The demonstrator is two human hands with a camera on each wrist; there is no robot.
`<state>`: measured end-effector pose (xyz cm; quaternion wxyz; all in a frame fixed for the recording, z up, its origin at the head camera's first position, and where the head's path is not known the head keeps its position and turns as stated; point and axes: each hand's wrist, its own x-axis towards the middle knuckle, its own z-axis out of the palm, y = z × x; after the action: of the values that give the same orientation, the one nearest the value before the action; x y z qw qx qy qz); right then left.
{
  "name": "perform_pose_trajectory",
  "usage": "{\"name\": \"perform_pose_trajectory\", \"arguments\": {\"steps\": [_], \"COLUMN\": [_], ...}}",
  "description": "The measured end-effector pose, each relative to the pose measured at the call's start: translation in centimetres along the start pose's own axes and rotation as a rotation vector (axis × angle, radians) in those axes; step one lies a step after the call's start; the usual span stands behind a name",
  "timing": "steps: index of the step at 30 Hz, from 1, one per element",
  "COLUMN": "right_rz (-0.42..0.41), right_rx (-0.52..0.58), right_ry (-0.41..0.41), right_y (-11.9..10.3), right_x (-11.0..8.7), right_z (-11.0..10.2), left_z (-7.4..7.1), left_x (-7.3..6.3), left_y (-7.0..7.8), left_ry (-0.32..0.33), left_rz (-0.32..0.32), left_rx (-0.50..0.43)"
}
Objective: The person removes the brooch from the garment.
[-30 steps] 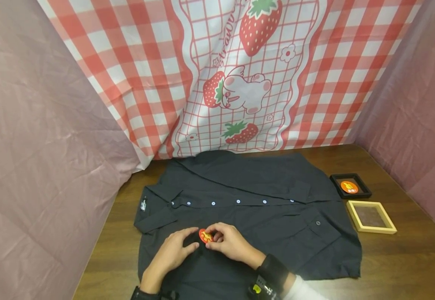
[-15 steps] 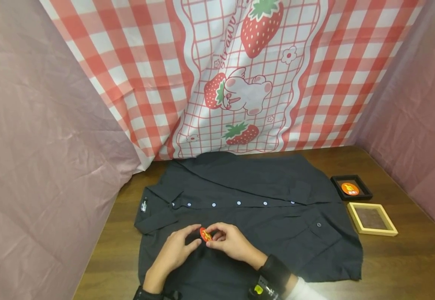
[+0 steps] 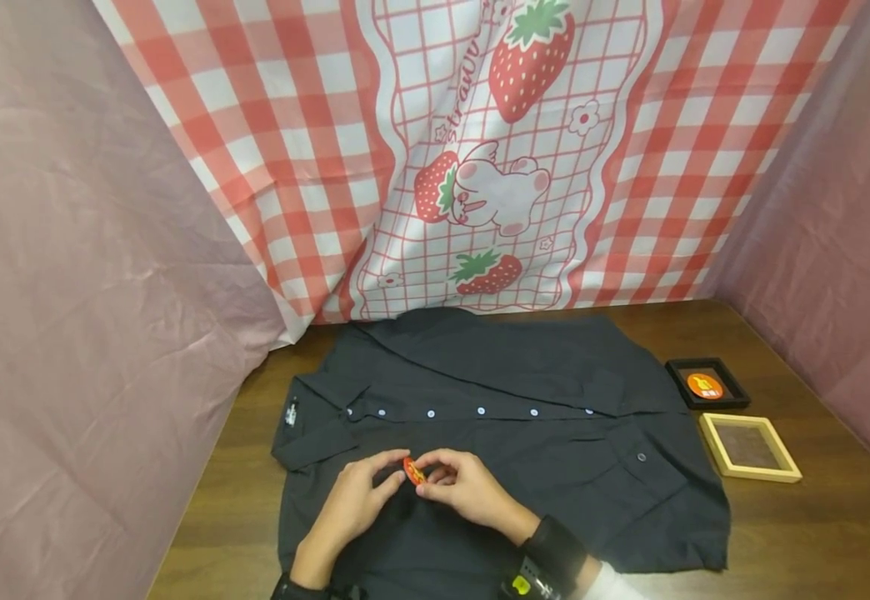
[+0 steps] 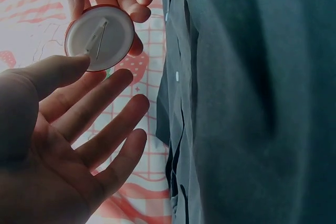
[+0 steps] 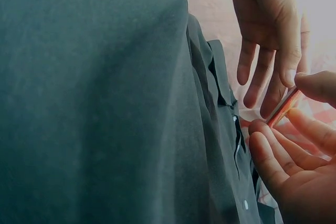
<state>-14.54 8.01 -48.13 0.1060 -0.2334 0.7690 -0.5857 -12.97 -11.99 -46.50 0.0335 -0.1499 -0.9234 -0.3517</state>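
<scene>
Above a dark shirt [image 3: 525, 475], my right hand [image 3: 465, 492] pinches a red-and-yellow button badge [image 3: 413, 472] by its edge, between thumb and fingers. The badge stands tilted nearly edge-on in the head view. Its white back [image 4: 116, 38] with a metal pin [image 4: 100, 43] faces my left hand [image 4: 79, 135] in the left wrist view. That hand's thumb tip is right at the pin's lower end, overlapping the badge, while its fingers stretch out loosely. The right wrist view shows the badge's thin red edge [image 5: 283, 107] between both hands.
The shirt lies flat on a wooden table [image 3: 210, 475], its buttons in a row. At the right, a black frame [image 3: 738, 396] holds an orange badge [image 3: 705, 386], beside a light wooden frame [image 3: 761, 475]. Behind hangs a checked strawberry cloth [image 3: 315, 167].
The badge has turned from showing its printed face to nearly edge-on in my right hand. My left hand stays close beside it. The view has shifted slightly.
</scene>
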Motion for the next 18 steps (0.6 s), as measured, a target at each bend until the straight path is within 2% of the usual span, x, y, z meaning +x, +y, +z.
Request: {"name": "perform_pose_trajectory", "arguments": {"steps": [3, 9, 18], "right_rz": [-0.024, -0.066, -0.084], "right_rx": [-0.014, -0.066, -0.049], "right_ry": [0.001, 0.018, 0.048], "right_y": [0.59, 0.34, 0.43], "right_x": [-0.03, 0.1, 0.33], "right_z": [0.1, -0.07, -0.05], "left_z": [0.05, -0.07, 0.03], "left_x": [-0.06, 0.33, 0.31], "left_y": [-0.12, -0.12, -0.28], "left_ry": [0.022, 0.079, 0.122], "left_rz": [0.008, 0.005, -0.013], "left_rx": [-0.003, -0.005, -0.017]}}
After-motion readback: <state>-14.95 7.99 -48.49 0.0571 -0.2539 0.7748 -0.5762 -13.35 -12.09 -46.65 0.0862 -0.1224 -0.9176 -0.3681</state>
